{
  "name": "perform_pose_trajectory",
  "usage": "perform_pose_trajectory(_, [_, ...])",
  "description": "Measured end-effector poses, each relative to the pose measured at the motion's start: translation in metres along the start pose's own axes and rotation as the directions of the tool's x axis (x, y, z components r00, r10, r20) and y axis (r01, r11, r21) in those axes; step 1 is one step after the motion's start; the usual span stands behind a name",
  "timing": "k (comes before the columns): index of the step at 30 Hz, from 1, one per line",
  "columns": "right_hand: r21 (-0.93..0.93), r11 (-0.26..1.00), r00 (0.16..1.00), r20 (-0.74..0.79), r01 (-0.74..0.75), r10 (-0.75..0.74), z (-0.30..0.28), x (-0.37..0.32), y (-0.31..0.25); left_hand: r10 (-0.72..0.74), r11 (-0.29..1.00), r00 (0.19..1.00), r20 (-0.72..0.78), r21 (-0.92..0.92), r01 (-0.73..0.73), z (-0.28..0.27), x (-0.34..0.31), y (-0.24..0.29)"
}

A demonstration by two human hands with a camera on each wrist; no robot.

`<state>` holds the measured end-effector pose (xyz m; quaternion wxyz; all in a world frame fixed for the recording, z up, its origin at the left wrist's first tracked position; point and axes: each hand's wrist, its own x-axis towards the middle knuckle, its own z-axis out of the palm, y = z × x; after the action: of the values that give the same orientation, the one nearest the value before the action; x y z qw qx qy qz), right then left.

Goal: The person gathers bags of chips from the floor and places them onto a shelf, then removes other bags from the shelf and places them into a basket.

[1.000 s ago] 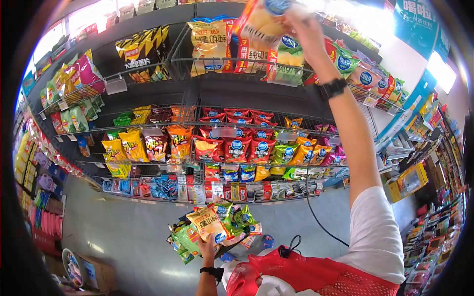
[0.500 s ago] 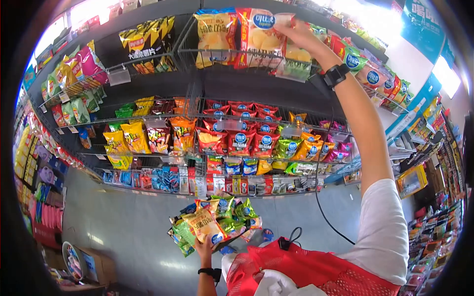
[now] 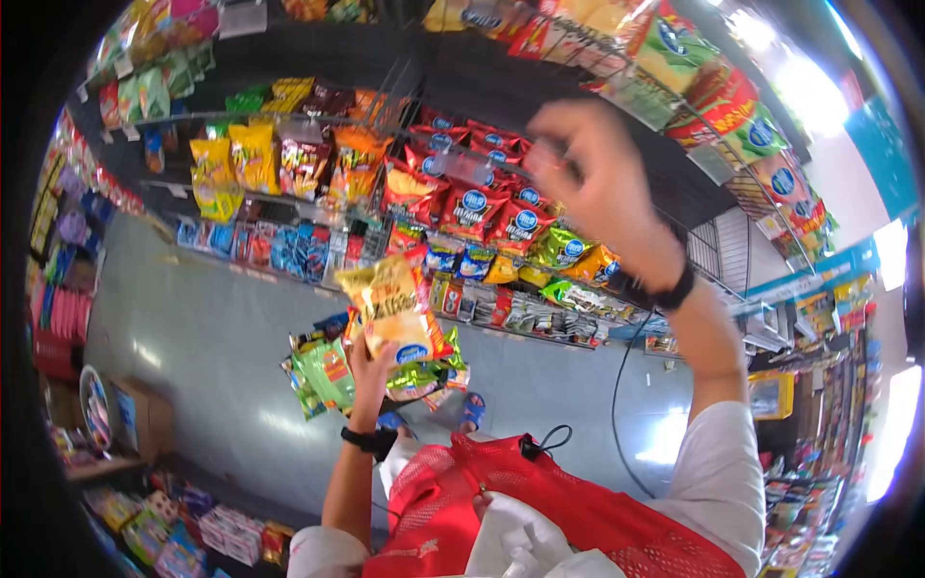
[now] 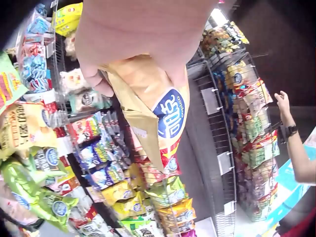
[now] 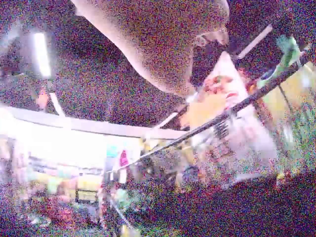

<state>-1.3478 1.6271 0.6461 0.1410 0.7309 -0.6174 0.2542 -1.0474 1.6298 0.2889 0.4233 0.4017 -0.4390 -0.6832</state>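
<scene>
My left hand [image 3: 372,358] grips a yellow chip bag [image 3: 390,310] from below. In the left wrist view the bag hangs under my palm. Its top edge is hidden by my fingers [image 4: 96,81], and only a blue oval logo reads clearly. A fan of other snack bags [image 3: 326,371], mostly green, spreads out just left of and below that hand. The packs cover my fingertips, so I cannot tell how many of them I actually hold.

My right hand [image 3: 590,164] is raised up and to the right of the left one, in front of the red chip bags [image 3: 477,207] on the wire shelves [image 4: 217,123]. It is smeared by motion, but the fingers look loosely spread with nothing in them. The left wrist view shows it small and far off, fingers up.

The right wrist view is nearly all grain. I make out the underside of the hand and a dark wire rail [image 5: 247,103] crossing just below it. The packs behind the rail are only blots of colour.

The shelf above my right hand is cut off by the frame. Below both hands, red mesh fabric [image 3: 540,511] runs out of view.
</scene>
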Motion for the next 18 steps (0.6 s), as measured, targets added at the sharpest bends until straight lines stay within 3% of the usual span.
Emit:
perform_pose_trajectory(1, [0.113, 0.991, 0.973, 0.227, -0.070, 0.043, 0.032, -0.027, -0.012, 0.029, 0.999, 0.999, 0.036, -0.038, -0.027, 0.007, 0.007, -0.002])
perform_pose_trajectory(2, [0.246, 0.936, 0.906, 0.402, -0.250, 0.137, 0.059, -0.047, -0.021, 0.038, 0.998, 0.998, 0.047, -0.057, -0.035, 0.017, 0.013, 0.004])
perform_pose_trajectory(3, [0.262, 0.929, 0.889, 0.441, -0.262, 0.126, 0.090, -0.067, -0.020, 0.048, 0.996, 0.997, 0.061, -0.076, -0.043, 0.028, 0.014, 0.013])
perform_pose_trajectory(5, [0.216, 0.870, 0.786, 0.561, -0.443, 0.260, 0.123, -0.084, -0.023, 0.079, 0.986, 0.991, 0.111, -0.155, -0.062, 0.053, 0.014, 0.039])
perform_pose_trajectory(7, [0.581, 0.582, 0.782, 0.601, -0.568, 0.164, 0.135, -0.074, -0.018, 0.181, 0.973, 0.968, 0.176, -0.175, -0.150, 0.067, 0.026, 0.047])
perform_pose_trajectory(8, [0.708, 0.413, 0.813, 0.557, -0.572, 0.170, 0.145, -0.071, -0.018, 0.135, 0.981, 0.973, 0.185, -0.164, -0.105, 0.072, 0.030, 0.053])
perform_pose_trajectory(9, [0.683, 0.360, 0.769, 0.604, -0.635, 0.210, 0.145, -0.065, -0.012, 0.080, 0.987, 0.978, 0.195, -0.151, -0.050, 0.075, 0.031, 0.057])
perform_pose_trajectory(11, [0.623, 0.242, 0.668, 0.689, -0.744, 0.281, 0.141, -0.045, 0.009, 0.179, 0.967, 0.969, 0.171, -0.209, -0.142, 0.080, 0.037, 0.049])
perform_pose_trajectory(12, [0.727, 0.063, 0.694, 0.622, -0.684, 0.361, 0.136, -0.032, 0.016, 0.227, 0.953, 0.962, 0.155, -0.239, -0.186, 0.080, 0.039, 0.041])
perform_pose_trajectory(14, [0.709, 0.164, 0.673, 0.533, -0.686, 0.513, 0.131, -0.007, 0.058, 0.172, 0.980, 0.966, 0.195, -0.134, -0.147, 0.066, 0.040, 0.019])
perform_pose_trajectory(15, [0.731, 0.126, 0.681, 0.540, -0.671, 0.495, 0.132, 0.003, 0.078, 0.139, 0.989, 0.968, 0.209, -0.081, -0.125, 0.060, 0.038, 0.002])
perform_pose_trajectory(17, [0.667, 0.262, 0.682, 0.506, -0.697, 0.528, 0.155, 0.008, 0.098, 0.071, 0.978, 0.966, 0.248, -0.208, -0.019, 0.056, 0.043, -0.020])
perform_pose_trajectory(18, [0.667, 0.366, 0.739, 0.439, -0.649, 0.510, 0.164, 0.006, 0.091, 0.012, 0.953, 0.966, 0.257, -0.297, 0.067, 0.065, 0.048, -0.007])
